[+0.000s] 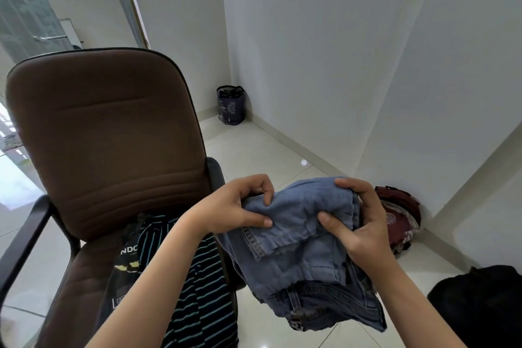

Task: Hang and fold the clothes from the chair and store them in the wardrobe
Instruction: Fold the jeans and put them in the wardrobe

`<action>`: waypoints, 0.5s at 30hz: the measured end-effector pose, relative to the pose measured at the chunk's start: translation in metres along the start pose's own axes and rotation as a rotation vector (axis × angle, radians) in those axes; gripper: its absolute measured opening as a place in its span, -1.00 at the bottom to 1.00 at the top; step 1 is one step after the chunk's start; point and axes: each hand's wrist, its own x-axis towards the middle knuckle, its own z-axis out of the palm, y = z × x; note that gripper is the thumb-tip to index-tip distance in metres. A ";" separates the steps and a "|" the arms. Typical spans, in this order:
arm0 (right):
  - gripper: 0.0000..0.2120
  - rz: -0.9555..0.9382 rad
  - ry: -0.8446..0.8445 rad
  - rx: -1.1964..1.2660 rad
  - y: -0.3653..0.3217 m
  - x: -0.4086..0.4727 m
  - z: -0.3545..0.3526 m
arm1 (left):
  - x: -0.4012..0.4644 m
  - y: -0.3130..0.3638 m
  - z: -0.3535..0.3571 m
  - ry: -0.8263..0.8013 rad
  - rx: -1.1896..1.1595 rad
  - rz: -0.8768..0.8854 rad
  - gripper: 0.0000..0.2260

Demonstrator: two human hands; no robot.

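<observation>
Blue jeans held up in both hands beside the brown office chair, mid-fold.

The left hand [240, 206] pinches the upper left edge of the jeans [305, 248] between thumb and curled fingers, and the right hand [364, 223] grips the bunched upper right edge; both are clamped on the denim, probably to keep the fold together clear of the floor. The one pair of jeans hangs in the air just right of the chair [107, 133]. Two garments lie on the seat: a dark striped garment [197, 291] and a black printed shirt [127, 265], likely waiting their turn. On the floor are a dark blue bag [230, 106] in the far corner, a maroon bag [401, 217] by the right wall, and one black item [480, 308] at near right. No wardrobe is in view.
</observation>
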 end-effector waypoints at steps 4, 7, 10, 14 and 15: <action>-0.48 0.052 0.007 0.030 0.001 0.002 -0.003 | 0.009 0.007 0.002 -0.041 0.047 0.024 -0.78; -0.47 0.128 -0.032 0.060 -0.001 0.005 -0.008 | 0.014 0.010 -0.001 -0.003 0.040 0.049 -0.80; -0.29 0.264 -0.158 0.121 -0.006 0.007 -0.016 | 0.017 0.010 -0.001 0.037 0.051 0.047 -0.81; -0.05 0.425 -0.286 0.135 -0.011 0.004 -0.033 | 0.020 0.008 0.002 0.002 0.105 0.024 -0.77; -0.05 0.426 -0.302 0.090 -0.013 0.001 -0.035 | 0.021 0.007 0.003 -0.021 0.103 0.020 -0.77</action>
